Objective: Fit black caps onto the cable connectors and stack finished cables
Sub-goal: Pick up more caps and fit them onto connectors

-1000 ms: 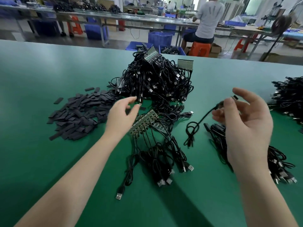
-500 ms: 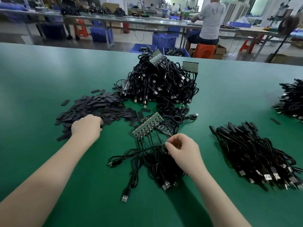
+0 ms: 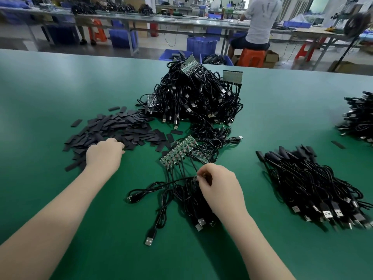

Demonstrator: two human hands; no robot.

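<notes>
Flat black caps [image 3: 121, 128] lie in a loose heap on the green table [image 3: 50, 93], left of centre. My left hand [image 3: 104, 153] rests on the heap's near edge with fingers curled down into the caps; whether it holds one is hidden. My right hand [image 3: 217, 185] pinches the connector end of a single black cable [image 3: 153, 187], just below a green circuit panel [image 3: 177, 152] with several cables attached. A tall tangle of uncapped cables [image 3: 195, 98] stands behind. Finished capped cables [image 3: 310, 182] lie stacked at the right.
Another cable pile [image 3: 359, 118] sits at the far right edge, with one stray cap [image 3: 338, 144] near it. Loose USB plugs [image 3: 149, 240] trail toward me. Beyond the table's far edge are blue crates [image 3: 201, 44] and a seated person [image 3: 260, 23].
One second ago my right hand was raised over the right stack with a cable; since then it dropped to the centre bundle and pinched a cable. My left hand moved left onto the caps.
</notes>
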